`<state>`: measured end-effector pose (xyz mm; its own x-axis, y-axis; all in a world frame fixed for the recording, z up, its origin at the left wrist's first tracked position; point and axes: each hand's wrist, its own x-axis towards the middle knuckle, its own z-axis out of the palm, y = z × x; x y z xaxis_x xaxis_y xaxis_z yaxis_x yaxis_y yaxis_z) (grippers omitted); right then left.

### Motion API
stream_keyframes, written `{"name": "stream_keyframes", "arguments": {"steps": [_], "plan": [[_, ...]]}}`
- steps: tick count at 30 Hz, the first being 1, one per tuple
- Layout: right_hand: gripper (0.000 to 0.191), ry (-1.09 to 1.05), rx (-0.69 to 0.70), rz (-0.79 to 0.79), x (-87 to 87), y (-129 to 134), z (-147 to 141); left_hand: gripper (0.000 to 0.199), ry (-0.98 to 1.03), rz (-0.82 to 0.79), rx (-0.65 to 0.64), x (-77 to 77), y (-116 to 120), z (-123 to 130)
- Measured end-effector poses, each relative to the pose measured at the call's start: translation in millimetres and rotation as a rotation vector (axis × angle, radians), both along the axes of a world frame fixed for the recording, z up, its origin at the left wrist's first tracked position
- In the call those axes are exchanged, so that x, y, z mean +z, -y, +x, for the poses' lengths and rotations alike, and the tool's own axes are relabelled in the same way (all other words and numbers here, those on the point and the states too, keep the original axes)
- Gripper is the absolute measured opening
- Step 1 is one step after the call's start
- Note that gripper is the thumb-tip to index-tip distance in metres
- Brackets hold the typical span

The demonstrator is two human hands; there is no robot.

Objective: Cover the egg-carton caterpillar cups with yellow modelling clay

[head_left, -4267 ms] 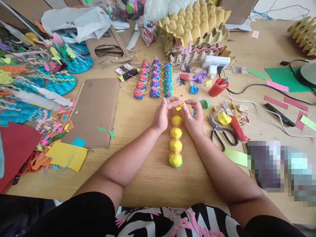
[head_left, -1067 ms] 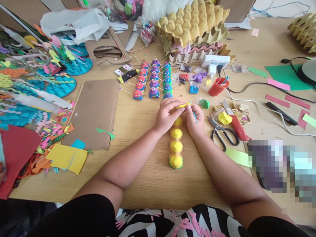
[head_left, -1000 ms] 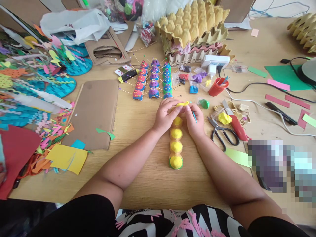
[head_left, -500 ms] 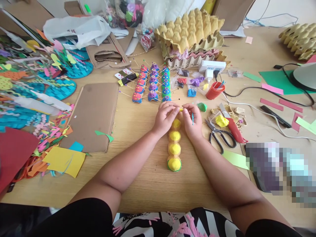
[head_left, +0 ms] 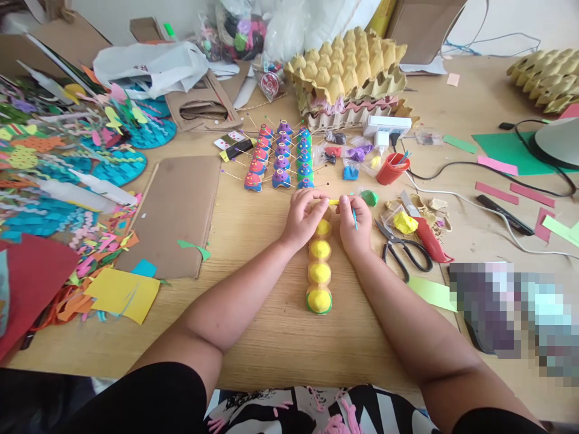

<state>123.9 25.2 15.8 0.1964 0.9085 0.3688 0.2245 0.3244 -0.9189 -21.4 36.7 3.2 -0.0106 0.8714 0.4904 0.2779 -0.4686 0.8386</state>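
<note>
Wooden table (head_left: 266, 343), slim yellow strip (head_left: 334, 202), bright (nearly straight)

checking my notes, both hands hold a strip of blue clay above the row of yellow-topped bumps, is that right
Not quite: the head view shows the strip of clay is yellow. Both hands do hold it above the row of yellow-topped bumps.

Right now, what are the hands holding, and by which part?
The left hand and right hand pinch a yellow strip by its opposite ends; the right also holds a blue stick, gripped part hidden.
</note>
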Motion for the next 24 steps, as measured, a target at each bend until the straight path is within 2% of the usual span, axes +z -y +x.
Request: {"name": "stream_keyframes", "arguments": {"steps": [6, 18, 24], "plan": [[0.065, 0.002, 0.031, 0.000, -2.5, -2, -1, 0.048, -0.079, 0.070, -0.004, -1.4, -4, 0], [0.067, 0.032, 0.116, 0.036, -5.4, -4, -5, 0.064, 0.024, 0.050, 0.048, -9.7, -13, 1], [0.072, 0.029, 0.089, 0.046, -4.7, -6, -4, 0.067, 0.013, 0.026, 0.055, -12.1, -15, 3]]}}
